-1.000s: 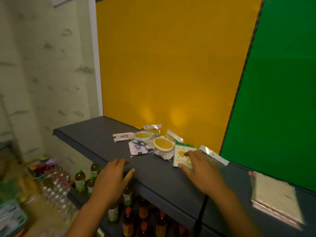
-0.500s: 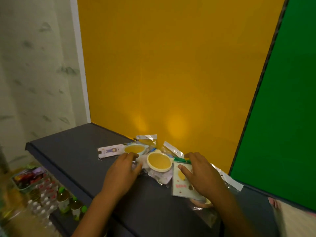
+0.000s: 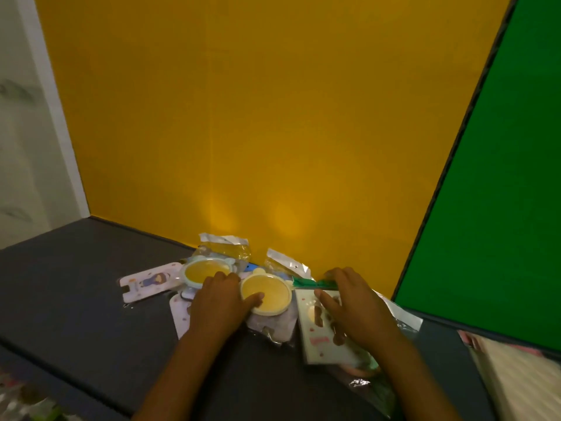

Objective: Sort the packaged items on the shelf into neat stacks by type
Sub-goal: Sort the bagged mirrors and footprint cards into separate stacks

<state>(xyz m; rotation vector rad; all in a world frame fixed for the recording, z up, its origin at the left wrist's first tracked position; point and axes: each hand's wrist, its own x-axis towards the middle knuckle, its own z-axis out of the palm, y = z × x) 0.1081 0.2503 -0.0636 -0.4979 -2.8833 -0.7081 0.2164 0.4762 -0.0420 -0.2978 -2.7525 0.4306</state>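
A loose pile of packaged items lies on the dark grey shelf (image 3: 76, 268) against the yellow back panel. Two round bear-eared mirrors reflect yellow: one at the left (image 3: 203, 271), one in the middle (image 3: 268, 294). My left hand (image 3: 220, 302) rests between them, its thumb on the middle mirror's face. A flat white card with a figure (image 3: 148, 281) lies at the far left. My right hand (image 3: 352, 305) lies on a white carded packet with a green header (image 3: 321, 338), fingers spread over it. Clear plastic bags (image 3: 226, 249) sit behind.
A stack of pale flat packets (image 3: 522, 381) lies on the shelf at the far right. A green panel (image 3: 491, 208) stands behind it. The shelf's front edge runs along the lower left, with blurred goods (image 3: 24, 402) below it.
The view has moved closer to the shelf. My left hand has come up from the shelf's front edge onto the middle mirror. My right hand stays on the white carded packet.
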